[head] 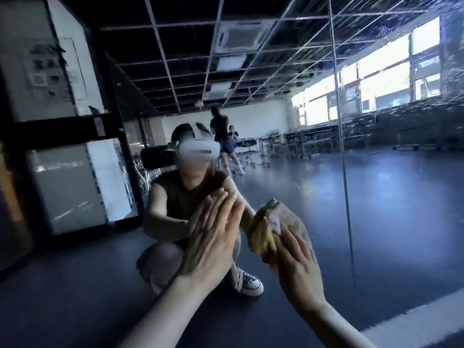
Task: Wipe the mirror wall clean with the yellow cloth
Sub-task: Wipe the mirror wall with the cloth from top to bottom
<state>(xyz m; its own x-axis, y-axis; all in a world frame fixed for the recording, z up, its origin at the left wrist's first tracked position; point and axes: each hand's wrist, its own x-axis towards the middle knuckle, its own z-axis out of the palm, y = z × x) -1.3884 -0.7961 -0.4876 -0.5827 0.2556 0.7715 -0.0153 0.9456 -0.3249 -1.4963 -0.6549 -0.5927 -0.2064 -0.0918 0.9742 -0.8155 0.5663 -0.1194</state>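
Observation:
The mirror wall (pixel 391 202) fills the view and shows a crouching person's reflection with a headset. My left hand (pixel 211 242) lies flat against the glass, fingers straight and together, pointing up. To its right, my right hand (pixel 298 270) presses the crumpled yellow cloth (pixel 273 227) against the mirror, fingers spread over the cloth's lower part. The cloth bunches above and left of that hand. Both forearms reach up from the bottom of the frame.
A vertical seam (pixel 345 172) between mirror panels runs just right of the cloth. Droplets or streaks cover the upper right glass (pixel 426 84). The reflection shows a dark floor, tables, bright windows and another person walking far behind.

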